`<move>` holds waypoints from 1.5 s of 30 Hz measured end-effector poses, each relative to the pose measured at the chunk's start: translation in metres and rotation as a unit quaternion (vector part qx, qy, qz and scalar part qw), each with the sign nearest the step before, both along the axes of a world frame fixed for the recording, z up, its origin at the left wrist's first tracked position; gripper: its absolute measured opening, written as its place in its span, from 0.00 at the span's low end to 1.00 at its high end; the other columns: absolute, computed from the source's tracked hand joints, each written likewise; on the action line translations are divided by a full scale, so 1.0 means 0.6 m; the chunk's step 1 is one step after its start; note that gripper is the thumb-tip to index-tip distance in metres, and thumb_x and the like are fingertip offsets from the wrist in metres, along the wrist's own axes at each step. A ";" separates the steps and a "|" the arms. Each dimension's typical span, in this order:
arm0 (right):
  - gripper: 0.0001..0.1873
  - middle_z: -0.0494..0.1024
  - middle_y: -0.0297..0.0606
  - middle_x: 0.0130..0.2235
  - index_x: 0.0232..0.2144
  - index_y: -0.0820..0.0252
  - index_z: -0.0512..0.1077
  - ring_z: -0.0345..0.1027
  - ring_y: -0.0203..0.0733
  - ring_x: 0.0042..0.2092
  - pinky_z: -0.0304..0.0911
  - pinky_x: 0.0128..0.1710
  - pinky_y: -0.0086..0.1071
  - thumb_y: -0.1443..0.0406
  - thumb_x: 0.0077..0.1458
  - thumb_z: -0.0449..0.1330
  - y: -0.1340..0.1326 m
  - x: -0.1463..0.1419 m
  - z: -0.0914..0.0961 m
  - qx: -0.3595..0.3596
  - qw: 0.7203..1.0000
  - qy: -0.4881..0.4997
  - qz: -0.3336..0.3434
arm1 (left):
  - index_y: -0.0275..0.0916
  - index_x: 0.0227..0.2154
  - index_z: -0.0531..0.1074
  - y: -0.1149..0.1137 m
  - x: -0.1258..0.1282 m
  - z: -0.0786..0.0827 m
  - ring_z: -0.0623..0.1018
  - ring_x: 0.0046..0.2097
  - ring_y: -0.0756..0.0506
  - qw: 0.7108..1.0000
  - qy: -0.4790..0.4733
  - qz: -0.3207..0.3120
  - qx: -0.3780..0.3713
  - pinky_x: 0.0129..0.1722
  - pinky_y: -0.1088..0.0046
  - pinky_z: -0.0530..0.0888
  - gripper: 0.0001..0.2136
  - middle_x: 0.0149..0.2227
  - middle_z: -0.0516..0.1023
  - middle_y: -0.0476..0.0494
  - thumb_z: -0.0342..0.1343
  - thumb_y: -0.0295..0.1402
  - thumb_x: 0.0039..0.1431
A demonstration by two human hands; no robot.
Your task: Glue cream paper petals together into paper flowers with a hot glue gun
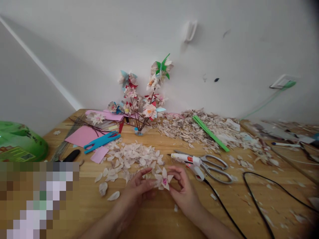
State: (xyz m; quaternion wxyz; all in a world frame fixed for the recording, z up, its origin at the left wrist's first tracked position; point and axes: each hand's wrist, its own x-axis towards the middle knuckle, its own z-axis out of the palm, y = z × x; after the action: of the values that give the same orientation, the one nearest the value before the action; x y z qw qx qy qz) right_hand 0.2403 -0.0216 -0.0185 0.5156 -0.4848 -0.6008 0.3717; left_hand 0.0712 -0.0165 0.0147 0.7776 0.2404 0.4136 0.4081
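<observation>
White flower (164, 182) with a pinkish-purple middle is right up front, just above the worktop (154, 219), pale petals spread out. Left hand (139, 187) has a grip on its left side, fingers and thumb closed on the petals. Right hand (183, 188) has fingers curled around the other side, thumb at the lower petals, so it's basically held between both.

Right behind that there's a messy pile of loose petals (139, 155). Just right of the hands, a white glue gun (190, 160) lies over some silver scissors (216, 168), with a black cord (222, 203) running off toward the near edge. Left of the pile you've got a blue tool (102, 142) and some pink paper (82, 135). Further back, a bunch of finished-looking flowers (150, 110) stands on dark stems, and a bright green strip (210, 133) lies on a big heap of dry scraps (176, 126).
</observation>
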 end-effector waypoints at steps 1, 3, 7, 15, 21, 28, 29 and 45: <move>0.21 0.77 0.33 0.34 0.42 0.50 0.62 0.72 0.39 0.38 0.66 0.39 0.33 0.71 0.45 0.58 0.000 0.000 0.000 0.000 1.000 0.003 -0.002 | 0.35 0.48 0.63 0.000 0.000 0.002 0.76 0.35 0.48 1.000 -0.005 0.002 0.000 0.33 0.73 0.71 0.26 0.36 0.79 0.40 0.63 0.29 0.44; 0.21 0.77 0.32 0.34 0.43 0.50 0.62 0.71 0.38 0.37 0.66 0.39 0.31 0.72 0.45 0.58 -0.001 0.000 -0.001 0.001 1.000 0.011 -0.006 | 0.35 0.48 0.63 0.000 -0.001 0.005 0.76 0.35 0.48 1.000 -0.018 0.005 -0.006 0.33 0.72 0.71 0.24 0.35 0.78 0.42 0.60 0.29 0.46; 0.21 0.76 0.29 0.33 0.42 0.49 0.62 0.71 0.36 0.36 0.65 0.38 0.29 0.73 0.45 0.57 -0.001 0.001 0.001 0.003 1.000 0.025 -0.008 | 0.35 0.49 0.61 0.002 -0.002 0.008 0.76 0.35 0.48 0.999 -0.024 0.011 -0.022 0.34 0.72 0.70 0.22 0.33 0.78 0.43 0.56 0.28 0.49; 0.21 0.76 0.29 0.31 0.41 0.50 0.61 0.70 0.36 0.35 0.64 0.38 0.29 0.72 0.45 0.58 0.000 0.001 -0.001 0.002 1.000 0.026 -0.011 | 0.35 0.51 0.59 0.002 -0.005 0.009 0.76 0.38 0.46 1.000 -0.018 0.006 -0.006 0.37 0.71 0.69 0.24 0.36 0.78 0.40 0.55 0.29 0.50; 0.21 0.77 0.31 0.34 0.41 0.51 0.62 0.71 0.37 0.37 0.65 0.38 0.30 0.73 0.45 0.58 -0.001 0.001 -0.008 0.001 1.000 0.013 -0.009 | 0.34 0.52 0.59 -0.001 -0.005 0.006 0.75 0.40 0.44 0.999 -0.037 -0.011 0.007 0.37 0.68 0.69 0.24 0.36 0.78 0.38 0.54 0.28 0.50; 0.20 0.77 0.34 0.35 0.41 0.52 0.63 0.72 0.39 0.37 0.67 0.38 0.32 0.73 0.45 0.58 -0.001 0.000 -0.006 0.003 1.000 0.011 -0.009 | 0.34 0.50 0.62 -0.006 -0.003 0.016 0.75 0.41 0.43 0.999 -0.028 -0.005 0.018 0.39 0.67 0.68 0.22 0.36 0.78 0.38 0.54 0.29 0.49; 0.19 0.77 0.33 0.35 0.40 0.52 0.63 0.72 0.39 0.37 0.67 0.38 0.32 0.73 0.45 0.58 -0.002 0.000 -0.005 0.001 1.000 0.009 -0.009 | 0.34 0.49 0.63 -0.006 -0.003 0.016 0.75 0.40 0.43 0.999 -0.029 -0.004 0.021 0.39 0.67 0.68 0.22 0.35 0.78 0.38 0.55 0.29 0.49; 0.18 0.76 0.34 0.34 0.38 0.53 0.65 0.73 0.39 0.35 0.67 0.35 0.30 0.74 0.43 0.58 -0.002 0.000 0.003 0.012 1.000 0.004 -0.006 | 0.36 0.48 0.64 0.000 -0.006 0.002 0.75 0.40 0.42 0.999 -0.023 -0.011 0.025 0.37 0.67 0.69 0.25 0.36 0.79 0.37 0.59 0.32 0.45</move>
State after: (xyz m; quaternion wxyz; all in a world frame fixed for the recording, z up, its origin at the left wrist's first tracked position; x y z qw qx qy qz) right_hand 0.2404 -0.0230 -0.0167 0.5264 -0.4809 -0.5998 0.3633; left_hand 0.0679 -0.0165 0.0160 0.7852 0.2544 0.3827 0.4150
